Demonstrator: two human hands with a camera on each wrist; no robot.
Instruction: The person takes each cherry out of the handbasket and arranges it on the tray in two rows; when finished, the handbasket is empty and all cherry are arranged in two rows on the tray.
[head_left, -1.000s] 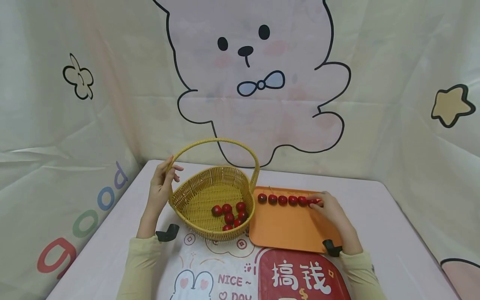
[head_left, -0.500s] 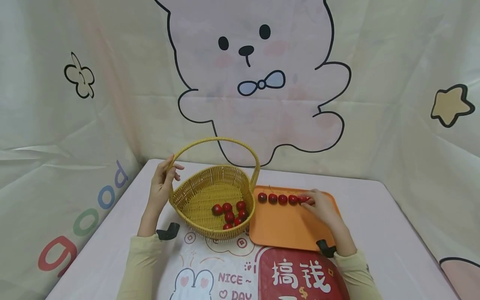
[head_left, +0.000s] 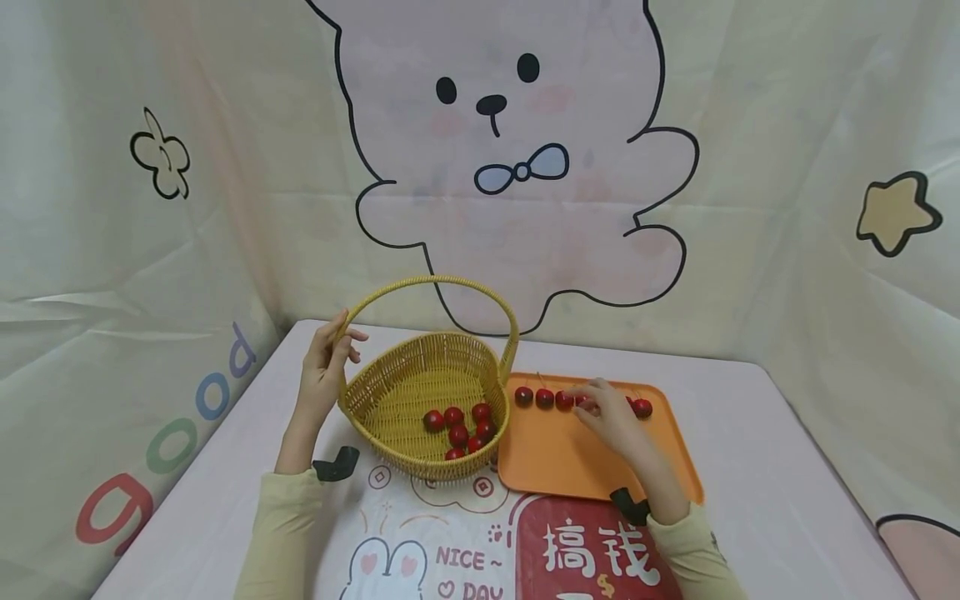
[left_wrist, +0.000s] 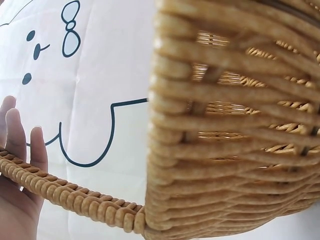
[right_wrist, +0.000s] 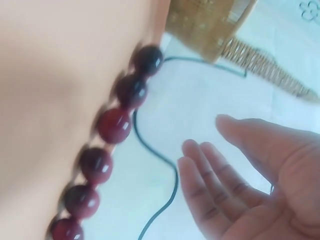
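In the head view my left hand (head_left: 321, 368) holds one side of the arched handle (head_left: 431, 282) of a yellow woven basket (head_left: 390, 392). The left wrist view shows that handle (left_wrist: 75, 200) passing between thumb side and fingers. Several red cherries (head_left: 458, 436) lie inside the basket, towards its front right. A row of cherries (head_left: 523, 397) lines the far edge of an orange tray (head_left: 570, 462). Over the middle of this row is my right hand (head_left: 611, 417), hiding part of it. Seen from the right wrist, its fingers (right_wrist: 197, 192) are loosely extended, apart from the cherries (right_wrist: 115, 125), holding nothing.
Basket and tray stand side by side on a white table (head_left: 757, 433), the basket close to the tray's left edge. A printed mat (head_left: 465, 533) lies in front. Fabric walls with a bear drawing (head_left: 487, 242) enclose the back and sides.
My right hand has moved left along the row of cherries, uncovering those at the right end. The left hand and basket have stayed put.
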